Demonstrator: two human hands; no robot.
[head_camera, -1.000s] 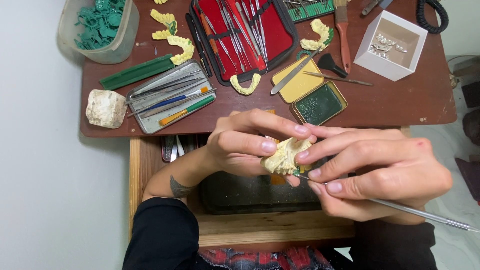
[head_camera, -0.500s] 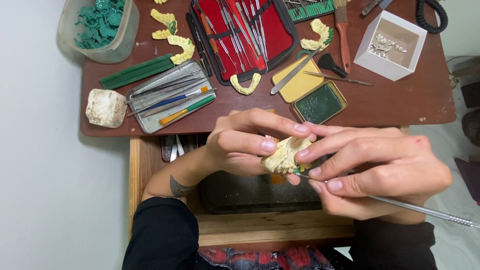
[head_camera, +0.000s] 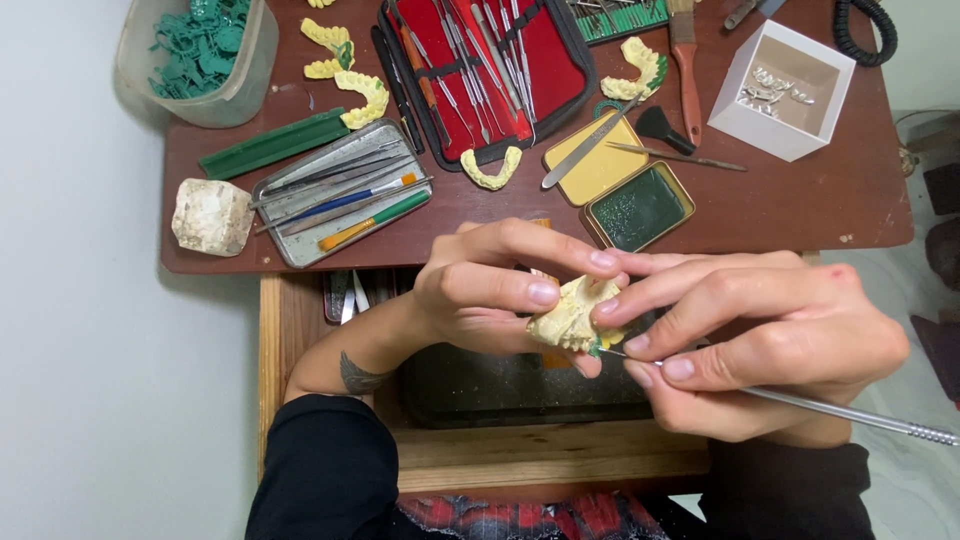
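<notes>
Two hands working a pale yellow dental cast above an open drawer, in front of the desk (head_camera: 800, 215).

The left hand (head_camera: 490, 290) pinches the dental cast (head_camera: 568, 318), its fingers (head_camera: 540, 293) closed on the cast's near side and top; the right hand (head_camera: 760, 345) meets it from the other side, index fingertip on the cast, the remaining fingers clamped round a slim metal instrument (head_camera: 850, 412) whose tip reaches the cast's lower edge beside a small green spot. Compared with the earlier frames, cast and both grips are unchanged; only the instrument's handle has shifted slightly. Beyond the fingertips lie a green-filled tin (head_camera: 640, 208) and a red instrument case (head_camera: 480, 75); a metal tray (head_camera: 340, 195) sits beyond the left wrist.
</notes>
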